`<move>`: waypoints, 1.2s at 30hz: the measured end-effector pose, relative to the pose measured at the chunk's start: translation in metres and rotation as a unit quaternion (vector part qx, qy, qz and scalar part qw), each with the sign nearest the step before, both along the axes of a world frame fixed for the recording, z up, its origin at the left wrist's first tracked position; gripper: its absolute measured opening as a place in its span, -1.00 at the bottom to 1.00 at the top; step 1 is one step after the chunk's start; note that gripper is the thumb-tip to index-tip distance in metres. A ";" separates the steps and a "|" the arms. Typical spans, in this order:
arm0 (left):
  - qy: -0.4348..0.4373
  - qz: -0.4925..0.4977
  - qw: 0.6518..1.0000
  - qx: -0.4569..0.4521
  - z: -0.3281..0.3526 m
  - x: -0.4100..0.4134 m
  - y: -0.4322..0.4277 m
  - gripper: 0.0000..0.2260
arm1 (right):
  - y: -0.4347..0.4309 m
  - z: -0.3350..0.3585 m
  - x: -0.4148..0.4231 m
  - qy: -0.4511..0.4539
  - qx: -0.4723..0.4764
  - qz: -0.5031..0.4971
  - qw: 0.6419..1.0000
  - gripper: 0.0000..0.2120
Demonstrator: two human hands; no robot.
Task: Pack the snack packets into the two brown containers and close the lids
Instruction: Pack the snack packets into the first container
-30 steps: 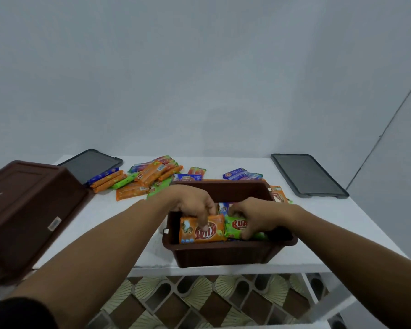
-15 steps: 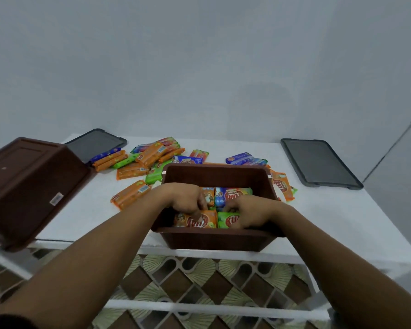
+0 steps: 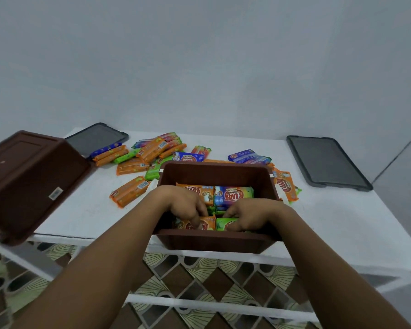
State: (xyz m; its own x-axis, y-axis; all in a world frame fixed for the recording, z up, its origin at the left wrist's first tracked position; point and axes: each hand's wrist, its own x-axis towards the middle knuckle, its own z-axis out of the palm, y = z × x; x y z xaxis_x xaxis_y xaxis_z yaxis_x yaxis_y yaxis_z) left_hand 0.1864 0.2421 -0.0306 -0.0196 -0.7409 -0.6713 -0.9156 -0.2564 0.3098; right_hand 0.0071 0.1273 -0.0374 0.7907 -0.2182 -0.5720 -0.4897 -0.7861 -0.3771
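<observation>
An open brown container [image 3: 217, 242] stands at the table's front edge with snack packets inside. My left hand [image 3: 186, 205] reaches into it, fingers curled on an orange packet [image 3: 205, 223] near the front wall. Beside it my right hand [image 3: 249, 216] curls over a green packet [image 3: 223, 223]. An orange and a blue packet [image 3: 233, 194] lie further back in the container. A second brown container [image 3: 26, 184] sits tilted, bottom up, at the left table edge. Several loose packets [image 3: 150, 153] lie scattered on the table behind the open container.
Two dark lids lie flat on the white table [image 3: 330, 224]: one [image 3: 97, 137] at the back left, one [image 3: 325, 160] at the back right. More packets [image 3: 284, 184] lie right of the container. A patterned tiled floor [image 3: 199, 276] shows below the table's front edge.
Both hands have pushed the orange and green packets lower into the front of the container. The camera has tilted, so the table sits lower in view.
</observation>
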 end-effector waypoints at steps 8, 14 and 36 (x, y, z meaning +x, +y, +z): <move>0.007 -0.008 1.000 0.018 0.002 0.001 -0.001 -0.56 | 0.002 0.001 -0.001 0.009 -0.003 0.001 1.000 -0.62; 0.014 -0.029 0.999 0.021 0.002 0.001 0.000 -0.55 | 0.005 0.001 0.000 0.020 -0.010 -0.003 1.000 -0.62; 0.160 0.114 0.918 -0.345 0.080 0.046 -0.063 -0.95 | -0.086 0.066 -0.007 -0.399 -0.027 -0.280 0.873 -0.95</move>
